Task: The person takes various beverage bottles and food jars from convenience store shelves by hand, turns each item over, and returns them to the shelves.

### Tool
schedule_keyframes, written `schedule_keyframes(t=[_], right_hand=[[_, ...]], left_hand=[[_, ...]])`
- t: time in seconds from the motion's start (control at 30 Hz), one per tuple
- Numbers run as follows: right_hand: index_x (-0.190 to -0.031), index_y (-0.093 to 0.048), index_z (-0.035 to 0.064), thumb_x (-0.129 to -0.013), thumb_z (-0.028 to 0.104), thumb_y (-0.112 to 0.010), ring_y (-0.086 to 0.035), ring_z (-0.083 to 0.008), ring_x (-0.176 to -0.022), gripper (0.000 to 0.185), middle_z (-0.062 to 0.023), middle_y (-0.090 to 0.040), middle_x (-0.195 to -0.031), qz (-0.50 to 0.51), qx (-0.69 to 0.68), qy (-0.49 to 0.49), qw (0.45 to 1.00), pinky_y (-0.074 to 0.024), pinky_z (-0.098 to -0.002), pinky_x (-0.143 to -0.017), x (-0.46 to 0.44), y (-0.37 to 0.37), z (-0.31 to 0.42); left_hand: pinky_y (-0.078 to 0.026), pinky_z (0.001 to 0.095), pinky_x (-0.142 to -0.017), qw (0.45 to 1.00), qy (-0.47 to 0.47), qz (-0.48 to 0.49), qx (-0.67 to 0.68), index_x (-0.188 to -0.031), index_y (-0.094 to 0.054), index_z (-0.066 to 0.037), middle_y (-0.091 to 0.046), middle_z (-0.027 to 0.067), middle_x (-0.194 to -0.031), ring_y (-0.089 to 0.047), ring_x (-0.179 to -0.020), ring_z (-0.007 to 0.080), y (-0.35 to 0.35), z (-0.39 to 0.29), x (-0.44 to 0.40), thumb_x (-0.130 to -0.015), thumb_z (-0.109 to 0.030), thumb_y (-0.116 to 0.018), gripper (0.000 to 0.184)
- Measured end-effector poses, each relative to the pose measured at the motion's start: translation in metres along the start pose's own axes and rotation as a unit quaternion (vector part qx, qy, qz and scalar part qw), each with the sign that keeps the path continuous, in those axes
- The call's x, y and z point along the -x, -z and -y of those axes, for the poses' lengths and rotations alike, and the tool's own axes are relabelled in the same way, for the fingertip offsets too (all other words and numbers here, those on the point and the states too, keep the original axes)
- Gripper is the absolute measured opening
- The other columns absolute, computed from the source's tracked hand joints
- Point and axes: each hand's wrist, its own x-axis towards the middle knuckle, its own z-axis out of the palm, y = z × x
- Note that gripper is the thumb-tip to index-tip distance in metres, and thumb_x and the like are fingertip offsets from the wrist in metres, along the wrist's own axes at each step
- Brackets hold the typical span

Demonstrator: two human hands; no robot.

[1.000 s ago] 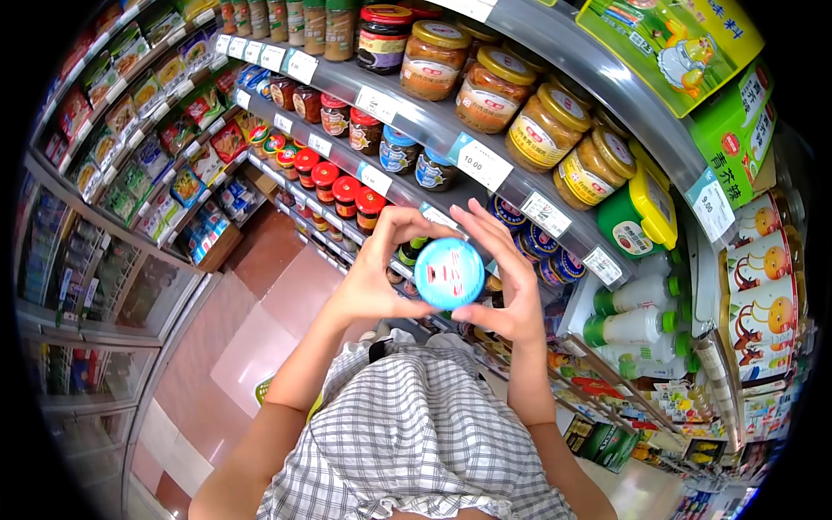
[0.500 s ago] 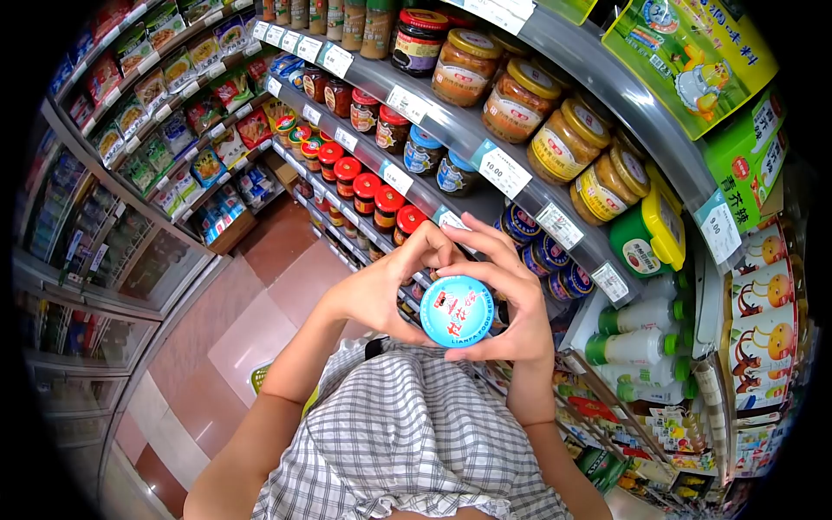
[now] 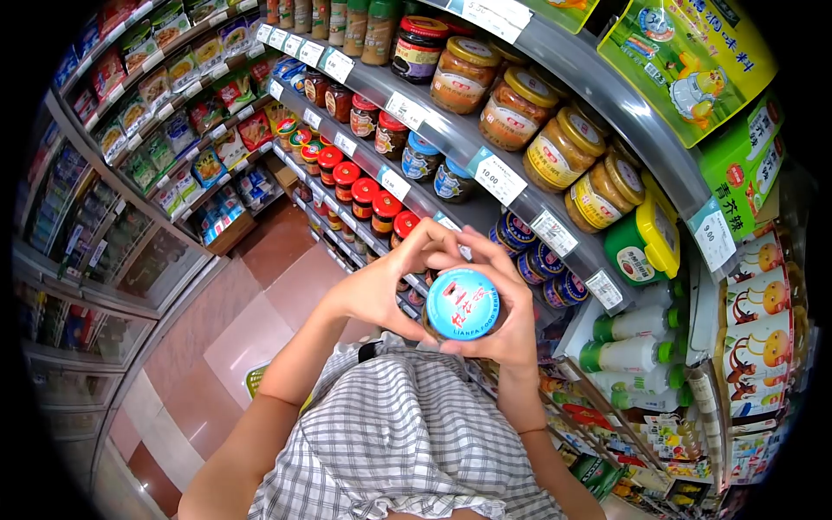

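Observation:
A jar with a light blue lid [image 3: 463, 303] is held up in front of my body, its lid facing me; red characters and "LIANFA FOOD SERIES" lettering mark the lid. My right hand [image 3: 504, 314] wraps round the jar's right side. On the left side, my left hand [image 3: 388, 282] curves its fingers and thumb round the jar, with its fingertips meeting those of my right hand behind the lid. The jar's body is mostly hidden under the lid. Just beyond my hands are shelved jars with blue lids [image 3: 421, 154] and red lids [image 3: 386, 210].
Large gold-lidded jars [image 3: 562, 149] line the upper shelf, whose edge [image 3: 451, 143] carries price tags. White bottles with green caps [image 3: 630, 355] lie at the right. A green basket [image 3: 255, 379] shows beside my left arm. Glass-door cabinets [image 3: 130, 234] stand at the left.
The jar has moved slightly down and right in view, and its lid has turned so the print is readable. My right hand's fingers have closed in round it. The shelves have shifted in view.

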Motion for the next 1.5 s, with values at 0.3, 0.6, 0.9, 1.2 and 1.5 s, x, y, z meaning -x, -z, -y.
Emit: schedule_keyframes(t=[0.3, 0.6, 0.9, 1.2, 1.5], right_hand=[[-0.105, -0.063, -0.0026, -0.057, 0.042, -0.09, -0.039, -0.0394, -0.133, 0.071, -0.0198, -0.05, -0.134, -0.257, 0.274, 0.077, 0.924, -0.031, -0.053, -0.109, 0.005, -0.026, 0.002], [-0.11, -0.061, -0.0025, -0.058, 0.05, -0.089, -0.037, -0.0401, -0.133, 0.079, -0.0185, -0.048, -0.134, -0.26, 0.284, 0.098, 0.918, -0.0302, -0.055, -0.108, 0.015, -0.036, 0.0], [-0.116, -0.058, -0.0022, -0.06, 0.055, -0.087, -0.037, -0.0402, -0.132, 0.085, -0.0174, -0.049, -0.132, -0.237, 0.286, 0.117, 0.921, -0.0313, -0.0545, -0.108, 0.022, -0.032, 0.003], [-0.12, -0.059, -0.0015, -0.065, 0.055, -0.084, -0.039, -0.0407, -0.131, 0.082, -0.0159, -0.053, -0.131, -0.206, 0.252, 0.114, 0.939, -0.0312, -0.0529, -0.107, 0.021, -0.028, 0.005], [-0.105, -0.065, 0.0033, -0.058, 0.046, -0.085, -0.049, -0.0363, -0.114, 0.067, -0.0119, -0.062, -0.109, -0.053, 0.3, 0.062, 0.951, -0.0372, -0.0481, -0.101, -0.016, 0.003, 0.031]], left_hand=[[-0.026, 0.0564, -0.106, 0.812, -0.08, -0.35, -0.461, -0.128, -0.051, -0.007, -0.056, 0.0118, -0.125, -0.047, -0.121, 0.0351, -0.066, 0.029, 0.003, -0.058, -0.029, -0.078, 0.078], [-0.024, 0.0548, -0.108, 0.791, -0.072, -0.389, -0.466, -0.112, -0.062, -0.008, -0.063, 0.0075, -0.102, -0.054, -0.111, 0.029, -0.076, 0.023, -0.001, -0.065, -0.029, -0.075, 0.054], [-0.024, 0.0542, -0.108, 0.806, -0.123, -0.357, -0.456, -0.113, -0.063, -0.006, -0.064, 0.0076, -0.103, -0.058, -0.105, 0.0279, -0.068, 0.015, 0.001, -0.071, -0.03, -0.072, 0.049], [-0.027, 0.0511, -0.107, 0.834, -0.127, -0.327, -0.427, -0.112, -0.062, -0.004, -0.064, 0.0083, -0.103, -0.061, -0.099, 0.027, -0.059, 0.013, 0.003, -0.073, -0.042, -0.069, 0.055], [-0.036, 0.0411, -0.094, 0.879, -0.032, -0.324, -0.349, -0.107, -0.061, -0.002, -0.059, 0.0103, -0.092, -0.059, -0.091, 0.0282, -0.054, -0.009, 0.005, -0.05, -0.025, -0.08, 0.065]])
